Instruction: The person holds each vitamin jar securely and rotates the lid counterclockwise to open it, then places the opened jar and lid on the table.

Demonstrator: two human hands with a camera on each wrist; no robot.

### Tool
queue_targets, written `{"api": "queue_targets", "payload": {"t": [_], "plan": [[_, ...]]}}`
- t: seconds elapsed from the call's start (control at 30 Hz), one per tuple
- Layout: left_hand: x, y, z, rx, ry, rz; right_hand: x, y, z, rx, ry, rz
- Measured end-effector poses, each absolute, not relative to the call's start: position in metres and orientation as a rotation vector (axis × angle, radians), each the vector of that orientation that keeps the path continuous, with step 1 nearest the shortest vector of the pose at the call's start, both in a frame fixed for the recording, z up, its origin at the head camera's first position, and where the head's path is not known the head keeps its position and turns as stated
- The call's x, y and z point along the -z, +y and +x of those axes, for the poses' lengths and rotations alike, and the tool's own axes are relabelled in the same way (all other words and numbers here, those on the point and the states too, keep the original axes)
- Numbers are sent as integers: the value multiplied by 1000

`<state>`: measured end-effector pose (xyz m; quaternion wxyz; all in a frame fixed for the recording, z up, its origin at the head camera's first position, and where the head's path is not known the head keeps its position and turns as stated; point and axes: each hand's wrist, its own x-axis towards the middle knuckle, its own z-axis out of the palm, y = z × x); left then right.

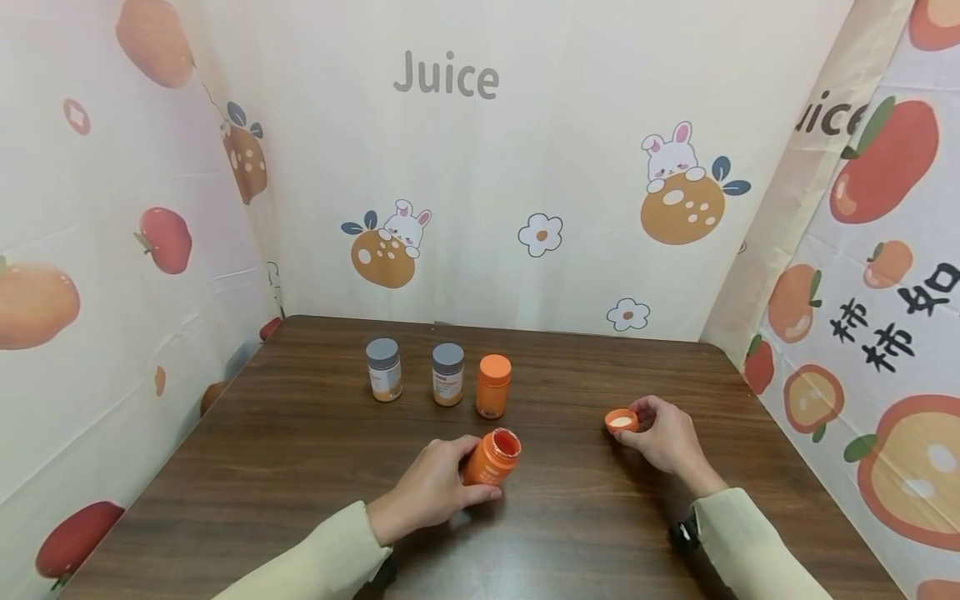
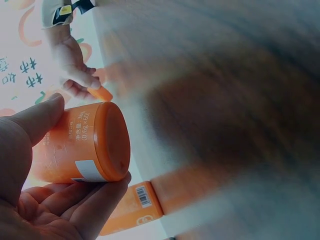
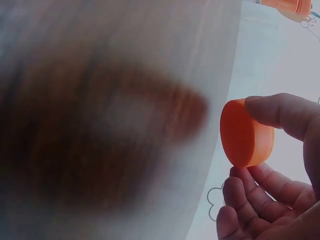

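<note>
My left hand [image 1: 431, 487] grips an orange bottle [image 1: 491, 460] whose open mouth faces up and tilts to the right. In the left wrist view, the thumb and fingers wrap the printed side of that bottle [image 2: 82, 142], and its base shows. Off to the right, my right hand [image 1: 667, 435] pinches an orange cap [image 1: 622, 420] between thumb and fingers, pale inside upward. The cap [image 3: 245, 134] appears edge-on in the right wrist view, its flat top turned toward the table. Whether it touches the table I cannot tell.
Beyond the left hand stands a capped orange bottle [image 1: 492, 387]. To its left are two grey-lidded bottles, one nearer [image 1: 447, 375] and one farther left [image 1: 385, 370]. Fruit-printed curtains [image 1: 480, 167] hang behind and beside the brown wooden table [image 1: 300, 450].
</note>
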<state>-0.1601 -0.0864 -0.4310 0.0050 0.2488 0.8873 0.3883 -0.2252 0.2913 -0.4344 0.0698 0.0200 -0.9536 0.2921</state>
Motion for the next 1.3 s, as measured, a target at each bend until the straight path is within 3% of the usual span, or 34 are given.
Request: {"api": "queue_targets", "payload": {"t": [0.87, 1.3], "plan": [[431, -88, -159, -1237, 2764, 768, 439, 296, -226, -822, -3008, 61], [432, -91, -159, -1274, 2762, 728, 424, 290, -220, -805, -3018, 93]]}}
